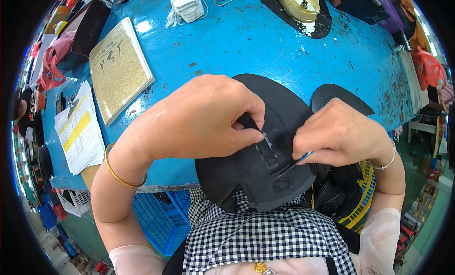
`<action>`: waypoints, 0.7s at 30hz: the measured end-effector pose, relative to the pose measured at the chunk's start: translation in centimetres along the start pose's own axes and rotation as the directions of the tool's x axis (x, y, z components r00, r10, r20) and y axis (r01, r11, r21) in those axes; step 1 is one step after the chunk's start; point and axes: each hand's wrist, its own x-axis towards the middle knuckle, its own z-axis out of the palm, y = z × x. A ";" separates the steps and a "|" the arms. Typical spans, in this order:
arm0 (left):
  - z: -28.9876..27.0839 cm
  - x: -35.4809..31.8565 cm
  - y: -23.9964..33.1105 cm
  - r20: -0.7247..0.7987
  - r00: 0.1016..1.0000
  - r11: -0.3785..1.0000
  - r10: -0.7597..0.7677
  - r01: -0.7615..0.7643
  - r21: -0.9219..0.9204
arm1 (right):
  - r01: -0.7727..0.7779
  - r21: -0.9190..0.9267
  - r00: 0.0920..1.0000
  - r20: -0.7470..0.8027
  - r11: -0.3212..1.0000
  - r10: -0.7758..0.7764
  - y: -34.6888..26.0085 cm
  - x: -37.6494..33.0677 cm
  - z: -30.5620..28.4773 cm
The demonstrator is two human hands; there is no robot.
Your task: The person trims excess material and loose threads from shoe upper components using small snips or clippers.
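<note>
A large, round-edged black sheet piece (291, 97), with a notch on its near side, lies over the front edge of the blue table (218, 47). My left hand (199, 118) is closed in a pinch on a narrow black strip (246, 121) near the sheet's middle. Pale smears surround a slot-like rectangle (269, 154) just below those fingertips. In my right hand (339, 135) is a slim tool (305, 156) with a blue part; its thin tip points down at the sheet's surface. The tool's exact kind cannot be made out, as my fingers cover most of it.
A smaller black piece (339, 95) lies behind my right hand. At left are a gold glittery notebook (118, 68) and clipped papers (78, 128). A cream-coloured container (303, 4) stands at the back. Blue (161, 223) and yellow (365, 199) baskets sit below the table edge.
</note>
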 end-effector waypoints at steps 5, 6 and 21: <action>-0.3 0.4 -0.1 0.021 0.999 0.998 -0.048 0.046 0.053 | -0.030 -0.115 0.991 -0.130 0.993 0.014 -0.2 0.7 0.6; -0.3 0.4 -0.3 0.026 0.999 0.998 -0.048 0.046 0.048 | -0.033 -0.110 0.991 -0.129 0.993 0.019 -0.5 0.9 0.5; -0.9 -0.2 -1.3 0.070 0.990 0.990 0.122 -0.127 0.060 | -0.350 -0.211 0.936 -0.111 0.913 0.333 -1.7 2.2 -1.5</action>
